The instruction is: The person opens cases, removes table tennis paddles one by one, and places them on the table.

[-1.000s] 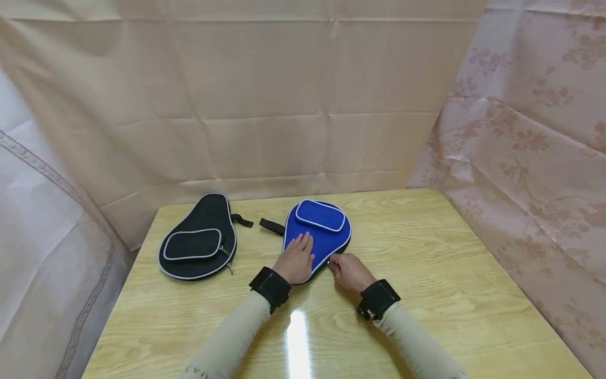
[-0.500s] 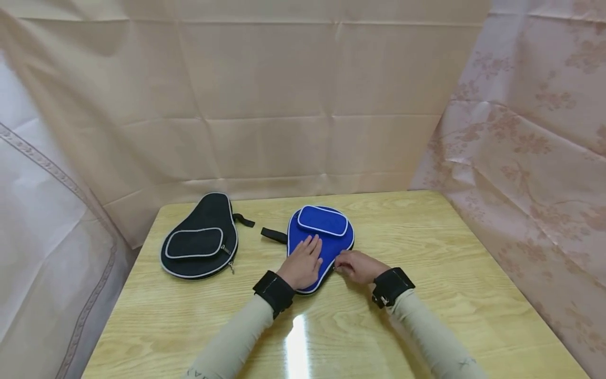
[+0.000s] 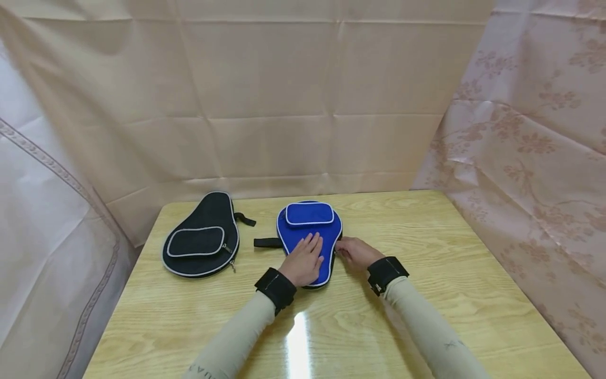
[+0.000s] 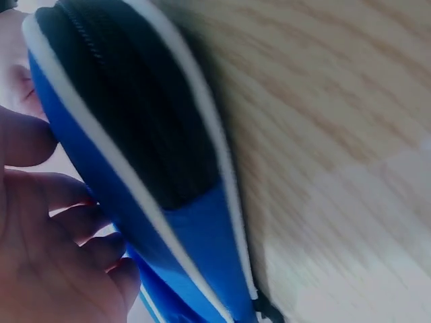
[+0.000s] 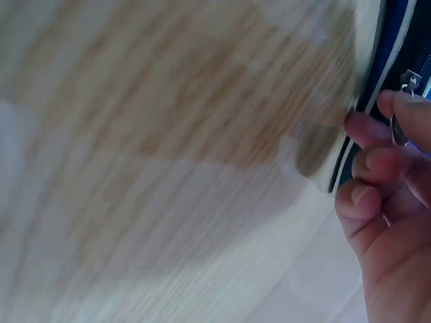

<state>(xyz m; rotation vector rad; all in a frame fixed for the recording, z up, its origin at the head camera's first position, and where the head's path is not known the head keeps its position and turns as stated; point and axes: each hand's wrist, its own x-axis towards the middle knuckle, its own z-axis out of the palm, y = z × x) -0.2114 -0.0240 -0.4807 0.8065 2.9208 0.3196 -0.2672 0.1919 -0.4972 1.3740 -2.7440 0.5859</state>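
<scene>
A blue table tennis bat case (image 3: 305, 230) with white piping lies on the table, its narrow end towards me. My left hand (image 3: 304, 261) presses flat on its lower half, fingers straight. At the case's right edge, my right hand (image 3: 358, 252) pinches the metal zipper pull (image 5: 399, 128) between thumb and forefinger, the other fingers curled. The zipper slider (image 5: 410, 79) shows just beyond the fingertips in the right wrist view. In the left wrist view the case's dark side band (image 4: 128, 94) carries a zip track, with my left fingers along the blue face.
A black bat case (image 3: 201, 239) with a front pocket lies to the left, its strap (image 3: 244, 219) reaching towards the blue one. The blue case's black strap (image 3: 268, 242) sticks out left. Behind the wooden table (image 3: 426, 316) hangs a beige cloth (image 3: 265, 105).
The blue case has turned counterclockwise, its wide end swinging left. My right hand, pinching the pull, has shifted right and then farther up the case's edge. The left hand stays pressed on the case.
</scene>
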